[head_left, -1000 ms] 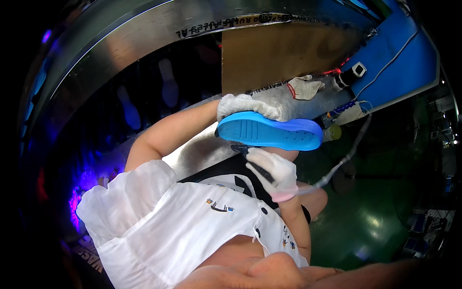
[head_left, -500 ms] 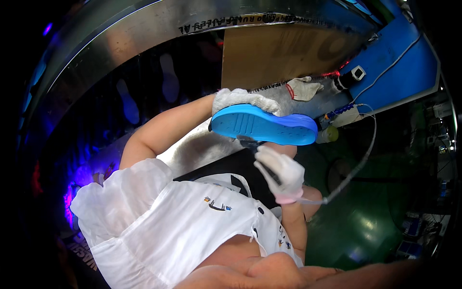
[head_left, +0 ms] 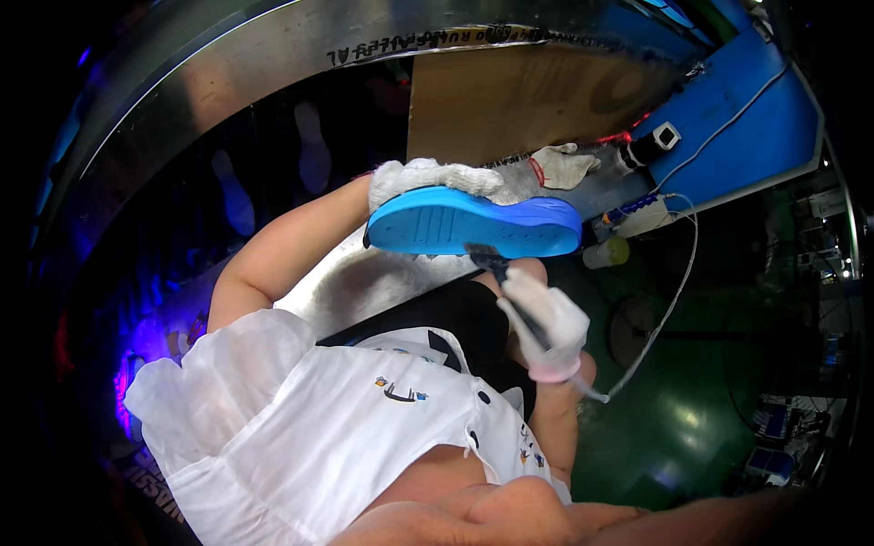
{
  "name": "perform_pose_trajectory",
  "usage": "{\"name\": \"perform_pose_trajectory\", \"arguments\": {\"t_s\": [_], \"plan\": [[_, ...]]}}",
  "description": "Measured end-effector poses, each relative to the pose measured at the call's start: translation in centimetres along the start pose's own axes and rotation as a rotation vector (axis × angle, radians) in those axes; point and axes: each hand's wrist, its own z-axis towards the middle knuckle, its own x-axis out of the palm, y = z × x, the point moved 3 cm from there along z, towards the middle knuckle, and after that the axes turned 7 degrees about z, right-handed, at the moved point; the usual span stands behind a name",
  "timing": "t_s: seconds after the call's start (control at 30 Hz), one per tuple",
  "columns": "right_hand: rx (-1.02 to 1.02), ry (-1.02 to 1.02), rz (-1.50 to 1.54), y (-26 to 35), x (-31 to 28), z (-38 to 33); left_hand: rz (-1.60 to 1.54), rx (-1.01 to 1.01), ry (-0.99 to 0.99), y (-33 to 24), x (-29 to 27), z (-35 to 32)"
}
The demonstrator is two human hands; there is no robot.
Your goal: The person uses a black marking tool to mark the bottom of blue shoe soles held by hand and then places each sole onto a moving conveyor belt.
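A bright blue shoe sole (head_left: 455, 223), shading to violet at its right end, is tilted so one broad face shows grooves and small holes. My left hand (head_left: 432, 176), in a white knitted glove, grips it from behind along its upper left edge; the fingertips are partly hidden. In my right hand (head_left: 551, 318), gloved in white with a pink cuff, is a black brush (head_left: 492, 262). Its dark tip overlaps the sole's lower edge near the middle; whether it touches cannot be told for sure.
A loose white glove (head_left: 564, 166) lies beyond the sole. Around it are a brown cardboard sheet (head_left: 510, 100), a blue panel (head_left: 746, 118) and a pale yellow-lidded container (head_left: 608, 253). A thin clear tube (head_left: 669, 318) loops down to my right hand. Soles (head_left: 312, 146) lie in the dark far left.
The sole and my left hand sit slightly farther left in view. My right hand has shifted right, and the brush tip has moved right along the sole's lower edge.
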Motion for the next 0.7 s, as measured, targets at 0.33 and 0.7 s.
{"name": "perform_pose_trajectory", "arguments": {"t_s": [0.33,0.7], "plan": [[-0.033,0.212,0.022,1.9,-2.5,1.2,0.059,0.608,0.052,8.6,-3.9,0.2],[0.017,-0.004,0.357,0.9,-2.2,0.6,-1.045,0.218,-0.097,-3.8,1.4,-8.8]]}}
